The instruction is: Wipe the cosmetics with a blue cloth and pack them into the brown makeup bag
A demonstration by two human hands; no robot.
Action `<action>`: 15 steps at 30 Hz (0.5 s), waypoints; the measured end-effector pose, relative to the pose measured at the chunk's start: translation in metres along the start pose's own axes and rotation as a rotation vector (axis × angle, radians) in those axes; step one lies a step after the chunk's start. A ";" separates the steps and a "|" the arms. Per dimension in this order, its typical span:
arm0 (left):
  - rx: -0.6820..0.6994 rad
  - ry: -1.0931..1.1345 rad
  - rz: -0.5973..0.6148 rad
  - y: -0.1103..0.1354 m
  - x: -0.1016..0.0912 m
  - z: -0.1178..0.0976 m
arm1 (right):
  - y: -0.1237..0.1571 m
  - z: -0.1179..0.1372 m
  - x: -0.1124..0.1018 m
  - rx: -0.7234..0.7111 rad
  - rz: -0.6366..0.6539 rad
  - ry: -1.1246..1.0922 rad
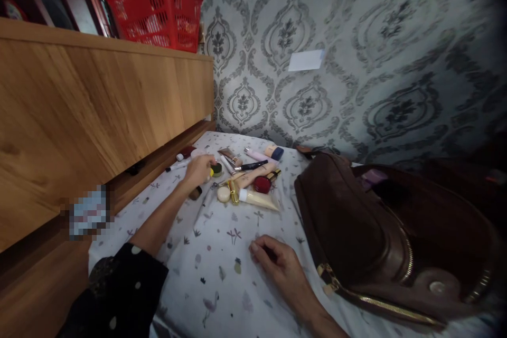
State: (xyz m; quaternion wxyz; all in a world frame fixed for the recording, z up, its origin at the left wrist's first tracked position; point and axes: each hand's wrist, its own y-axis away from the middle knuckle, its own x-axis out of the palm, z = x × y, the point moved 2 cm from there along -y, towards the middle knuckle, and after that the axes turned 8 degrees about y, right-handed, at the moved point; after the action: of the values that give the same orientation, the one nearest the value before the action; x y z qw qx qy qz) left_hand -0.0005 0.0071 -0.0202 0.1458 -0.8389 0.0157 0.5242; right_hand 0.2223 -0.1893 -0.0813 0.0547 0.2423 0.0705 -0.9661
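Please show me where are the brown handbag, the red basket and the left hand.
Brown handbag (344, 216), head view, side panel.
Red basket (156, 13), head view, front wall.
Left hand (197, 171), head view, back of the hand.

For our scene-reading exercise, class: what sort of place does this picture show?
Most likely a bedroom: a bed with a flamingo-print sheet, makeup tubes scattered on it, and a brown handbag beside them, against damask wallpaper.

Light: dim, soft indoor light, source out of view | Shadows: deep around the brown handbag (356, 232), right corners fading to black | Distortion: wide-angle bowing along the wooden cabinet (99, 116) | Focus: cosmetic tubes (259, 199) fairly clear, slight softness throughout | Obscured: pixelated patch (87, 212) at left
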 end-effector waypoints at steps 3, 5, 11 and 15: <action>-0.126 -0.046 -0.057 -0.001 -0.012 0.026 | 0.000 -0.001 0.000 -0.006 -0.022 0.007; -0.141 -0.049 -0.029 0.002 -0.012 0.039 | 0.000 -0.001 0.000 -0.007 -0.022 0.014; -0.150 -0.061 -0.007 0.009 -0.020 0.060 | 0.000 0.000 0.000 -0.008 -0.016 0.018; -0.303 -0.172 -0.090 0.009 -0.031 0.074 | 0.000 0.001 0.000 -0.008 -0.018 0.023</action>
State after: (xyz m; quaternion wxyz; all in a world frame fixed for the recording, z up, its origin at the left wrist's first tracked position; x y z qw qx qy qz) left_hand -0.0810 0.0143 -0.0254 0.0418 -0.8032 -0.1138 0.5832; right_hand 0.2220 -0.1893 -0.0802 0.0460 0.2527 0.0773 -0.9633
